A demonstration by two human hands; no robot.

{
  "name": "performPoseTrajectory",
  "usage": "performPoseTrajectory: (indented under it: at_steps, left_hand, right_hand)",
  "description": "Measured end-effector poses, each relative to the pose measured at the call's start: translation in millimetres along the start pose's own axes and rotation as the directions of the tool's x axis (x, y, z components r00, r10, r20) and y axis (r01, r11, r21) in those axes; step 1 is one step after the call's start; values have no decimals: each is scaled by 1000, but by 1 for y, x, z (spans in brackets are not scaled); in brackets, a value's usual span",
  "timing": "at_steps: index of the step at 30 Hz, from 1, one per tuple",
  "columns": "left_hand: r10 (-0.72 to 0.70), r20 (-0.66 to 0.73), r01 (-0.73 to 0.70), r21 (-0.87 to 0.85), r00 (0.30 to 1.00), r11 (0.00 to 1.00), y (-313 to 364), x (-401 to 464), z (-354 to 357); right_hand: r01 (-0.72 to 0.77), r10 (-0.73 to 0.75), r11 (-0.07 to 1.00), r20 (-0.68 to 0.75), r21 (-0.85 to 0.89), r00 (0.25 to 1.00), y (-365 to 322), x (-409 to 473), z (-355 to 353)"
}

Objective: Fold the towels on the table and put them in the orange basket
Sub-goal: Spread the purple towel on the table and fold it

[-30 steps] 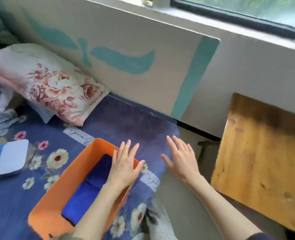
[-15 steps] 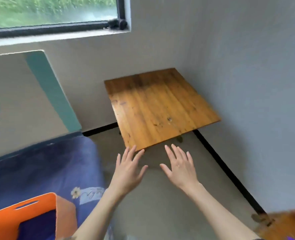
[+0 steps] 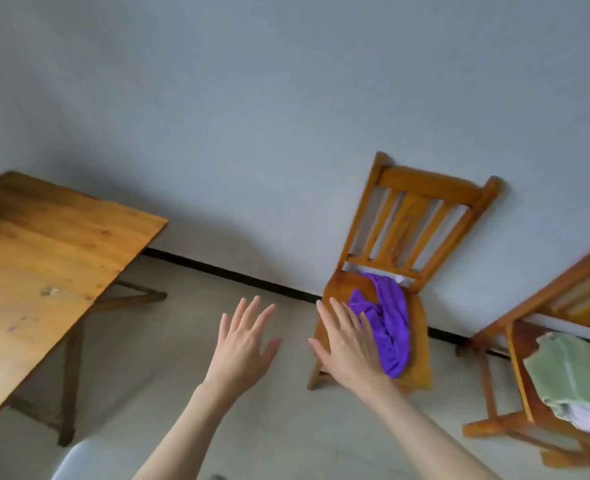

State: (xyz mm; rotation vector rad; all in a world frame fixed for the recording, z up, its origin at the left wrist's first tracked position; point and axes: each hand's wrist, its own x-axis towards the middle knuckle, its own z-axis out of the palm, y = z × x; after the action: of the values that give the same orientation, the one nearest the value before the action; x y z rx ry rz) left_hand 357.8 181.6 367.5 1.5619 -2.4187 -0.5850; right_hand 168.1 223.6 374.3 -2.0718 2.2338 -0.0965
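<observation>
A crumpled purple towel (image 3: 388, 323) lies on the seat of a wooden chair (image 3: 414, 216) against the wall. My right hand (image 3: 347, 341) is held out flat with straight fingers in front of that chair's left edge, partly covering the towel; it holds nothing. My left hand (image 3: 245, 341) hovers beside it over the floor, fingers spread, empty. A green towel (image 3: 567, 372) lies on other cloths on a second wooden chair (image 3: 515, 341) at the right edge. The wooden table (image 3: 37, 271) at the left bears no towel. The orange basket is out of view.
Pale floor tiles (image 3: 169, 368) stretch between the table and the chairs. A grey wall (image 3: 286, 116) with a black skirting line closes off the back. A white rounded object (image 3: 79, 459) shows at the bottom left edge.
My view has swung right, from the bed and orange basket past the table to the two chairs. Both hands stay raised, flat and empty throughout.
</observation>
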Motion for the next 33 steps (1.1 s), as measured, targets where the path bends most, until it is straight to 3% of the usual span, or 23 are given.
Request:
performPoseTrajectory:
  at_steps: [6, 13, 22, 29, 33]
  left_hand:
    - [177, 137, -179, 2, 975, 984, 67, 62, 50]
    - [162, 327, -187, 47, 931, 981, 93, 138, 97]
    - [108, 554, -207, 120, 825, 971, 123, 260, 158]
    - [63, 595, -170, 125, 801, 978, 142, 322, 233]
    - [-31, 610, -59, 127, 791, 990, 137, 343, 303]
  right_hand:
    - [-191, 192, 981, -43, 22, 980, 101, -14, 8]
    - [-316, 316, 949, 62, -10, 947, 177, 27, 25]
    - [-352, 328, 928, 177, 125, 928, 270, 99, 61]
    - [-306, 238, 934, 320, 182, 917, 336, 144, 121]
    - [-261, 167, 942, 376, 213, 911, 369, 172, 182]
